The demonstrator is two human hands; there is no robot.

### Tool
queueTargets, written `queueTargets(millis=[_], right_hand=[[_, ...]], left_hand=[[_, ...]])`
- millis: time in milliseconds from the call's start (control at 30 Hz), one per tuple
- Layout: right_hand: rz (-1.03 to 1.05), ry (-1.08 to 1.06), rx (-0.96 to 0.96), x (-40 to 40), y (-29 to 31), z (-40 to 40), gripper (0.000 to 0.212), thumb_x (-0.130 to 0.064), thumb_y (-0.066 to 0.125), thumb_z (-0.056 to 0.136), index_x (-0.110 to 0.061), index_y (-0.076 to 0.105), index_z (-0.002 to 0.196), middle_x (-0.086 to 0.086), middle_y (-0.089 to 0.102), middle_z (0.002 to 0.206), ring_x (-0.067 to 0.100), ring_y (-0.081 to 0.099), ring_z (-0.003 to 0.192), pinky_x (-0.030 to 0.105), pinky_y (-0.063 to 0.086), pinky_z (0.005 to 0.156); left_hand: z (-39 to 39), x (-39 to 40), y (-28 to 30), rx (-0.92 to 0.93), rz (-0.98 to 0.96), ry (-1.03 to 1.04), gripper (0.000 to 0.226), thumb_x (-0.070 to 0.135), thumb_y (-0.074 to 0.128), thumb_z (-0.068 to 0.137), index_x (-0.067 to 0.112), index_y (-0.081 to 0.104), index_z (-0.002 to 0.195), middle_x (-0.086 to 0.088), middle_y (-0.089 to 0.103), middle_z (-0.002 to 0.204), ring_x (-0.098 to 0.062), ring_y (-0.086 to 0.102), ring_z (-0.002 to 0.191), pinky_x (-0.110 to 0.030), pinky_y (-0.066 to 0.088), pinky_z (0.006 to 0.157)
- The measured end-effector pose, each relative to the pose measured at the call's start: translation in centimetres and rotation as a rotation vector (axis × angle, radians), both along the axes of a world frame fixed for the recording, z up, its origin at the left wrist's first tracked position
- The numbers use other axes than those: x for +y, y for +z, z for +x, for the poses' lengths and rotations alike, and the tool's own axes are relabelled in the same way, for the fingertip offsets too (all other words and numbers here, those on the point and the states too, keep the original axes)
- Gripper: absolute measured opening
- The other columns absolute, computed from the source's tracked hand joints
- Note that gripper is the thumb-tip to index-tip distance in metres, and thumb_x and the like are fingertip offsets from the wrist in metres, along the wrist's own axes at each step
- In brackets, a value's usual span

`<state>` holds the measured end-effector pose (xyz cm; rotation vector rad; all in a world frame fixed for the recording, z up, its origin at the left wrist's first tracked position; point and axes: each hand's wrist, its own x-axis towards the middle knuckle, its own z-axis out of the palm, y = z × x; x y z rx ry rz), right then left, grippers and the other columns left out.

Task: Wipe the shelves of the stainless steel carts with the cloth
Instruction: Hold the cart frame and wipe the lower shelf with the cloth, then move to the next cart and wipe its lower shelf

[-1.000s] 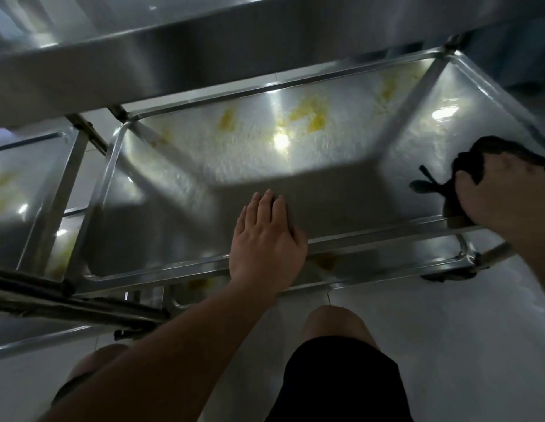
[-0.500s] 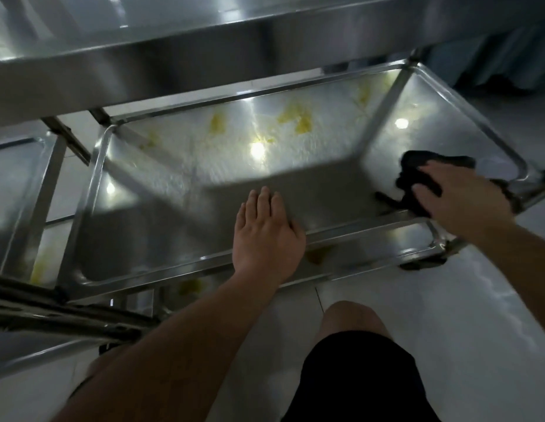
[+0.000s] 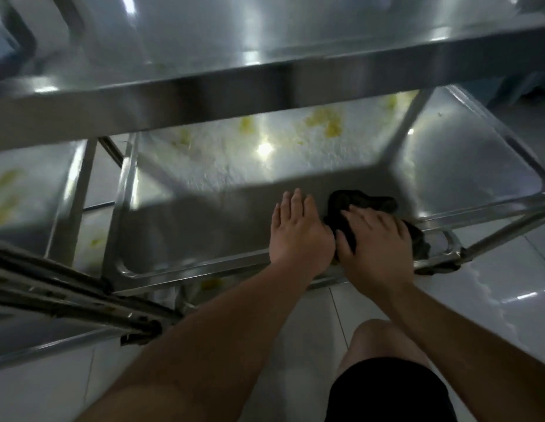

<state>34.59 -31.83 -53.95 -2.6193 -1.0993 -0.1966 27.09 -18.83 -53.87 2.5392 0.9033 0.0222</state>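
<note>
On the lower stainless steel cart shelf (image 3: 189, 233), the open left hand (image 3: 298, 236) lies flat, likely bracing, while the right hand (image 3: 374, 242), fingers straight, presses the dark crumpled cloth (image 3: 362, 201) down.

White tile floor (image 3: 493, 284), glossy w/ light reflections, bottom & right. Black shorts (image 3: 387, 391) at bottom edge, bare knee (image 3: 383, 336) just above. Bluish fabric (image 3: 514, 86) top right, blurred.
</note>
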Motion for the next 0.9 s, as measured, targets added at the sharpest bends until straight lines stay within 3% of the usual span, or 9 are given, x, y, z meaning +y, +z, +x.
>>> queueTargets(millis=[133, 200, 367, 467, 600, 700, 833, 900], right_hand=[[-0.074, 0.056, 0.038, 1.9, 0.1, -2.3, 0.056, -0.053, 0.034, 0.102, -0.023, 0.063, 0.140, 0.000, 0.065, 0.142, 0.029, 0.055, 0.131, 0.051, 0.036, 0.112], [-0.116, 0.120, 0.041, 3.0, 0.3, -3.6, 0.057, -0.053, 0.034, 0.102, -0.022, 0.064, 0.140, 0.002, 0.066, 0.140, 0.030, 0.057, 0.128, 0.050, 0.039, 0.109], [-0.262, 0.195, 0.014, 5.4, 2.8, -5.0, 0.049, -0.047, 0.041, 0.107, -0.014, 0.069, 0.131, 0.008, 0.070, 0.129, 0.034, 0.060, 0.117, 0.049, 0.048, 0.094], [-0.490, 0.193, -0.042, 7.2, 5.1, -6.2, 0.040, -0.040, 0.046, 0.107, -0.009, 0.068, 0.121, 0.012, 0.069, 0.114, 0.034, 0.060, 0.105, 0.045, 0.050, 0.081], [-0.794, 0.295, -0.005, 9.6, 9.3, -9.6, 0.022, -0.022, 0.055, 0.101, -0.013, 0.066, 0.117, 0.011, 0.065, 0.112, 0.033, 0.059, 0.107, 0.043, 0.049, 0.087], [-1.060, 0.380, 0.170, 9.3, 12.5, -13.4, 0.024, -0.018, 0.053, 0.102, -0.017, 0.067, 0.122, 0.009, 0.065, 0.127, 0.031, 0.059, 0.119, 0.042, 0.048, 0.096], [-1.110, 0.292, 0.423, 4.6, 18.7, -17.8, 0.025, -0.022, 0.047, 0.103, -0.018, 0.071, 0.102, 0.002, 0.070, 0.108, 0.023, 0.063, 0.094, 0.034, 0.044, 0.084], [-1.111, 0.245, 0.482, 1.8, 22.9, -19.4, 0.022, -0.023, 0.047, 0.102, -0.018, 0.064, 0.088, -0.001, 0.066, 0.103, 0.022, 0.065, 0.098, 0.031, 0.044, 0.084]], left_hand=[[-3.0, 2.0, 0.9, -0.116, -0.130, -0.061, 0.069, 0.027, 0.047, 0.105, 0.014, 0.018, 0.166, -0.006, 0.007, 0.176, -0.026, 0.002, 0.162, -0.043, 0.007, 0.131], [-5.8, 2.6, 1.4, -0.083, -0.110, -0.019, 0.065, 0.028, 0.050, 0.105, 0.015, 0.026, 0.163, -0.007, 0.016, 0.173, -0.027, 0.011, 0.161, -0.046, 0.017, 0.129], [-13.9, 2.9, 4.1, 0.071, 0.031, 0.157, 0.057, 0.034, 0.051, 0.102, 0.018, 0.040, 0.156, -0.005, 0.037, 0.164, -0.025, 0.029, 0.154, -0.042, 0.022, 0.125], [-18.5, 2.3, 6.1, 0.203, -0.035, 0.251, 0.060, 0.029, 0.049, 0.101, 0.022, 0.035, 0.159, -0.002, 0.030, 0.168, -0.024, 0.024, 0.157, -0.042, 0.019, 0.126], [-23.7, 0.4, 10.6, 0.424, -0.114, 0.263, 0.073, 0.027, 0.048, 0.100, 0.021, 0.022, 0.167, -0.006, 0.012, 0.177, -0.027, 0.010, 0.162, -0.044, 0.014, 0.129], [-25.8, -0.8, 15.3, 0.557, -0.219, 0.270, 0.068, 0.034, 0.045, 0.105, 0.025, 0.018, 0.167, -0.001, 0.012, 0.176, -0.024, 0.012, 0.161, -0.041, 0.017, 0.128], [-28.6, -2.5, 21.8, 0.596, -0.275, 0.189, 0.062, 0.033, 0.042, 0.106, 0.021, 0.026, 0.165, -0.004, 0.026, 0.171, -0.024, 0.028, 0.154, -0.040, 0.026, 0.122], [-30.0, -3.4, 25.4, 0.612, -0.285, 0.171, 0.059, 0.030, 0.042, 0.105, 0.020, 0.031, 0.162, -0.004, 0.036, 0.165, -0.025, 0.037, 0.147, -0.041, 0.031, 0.117]])
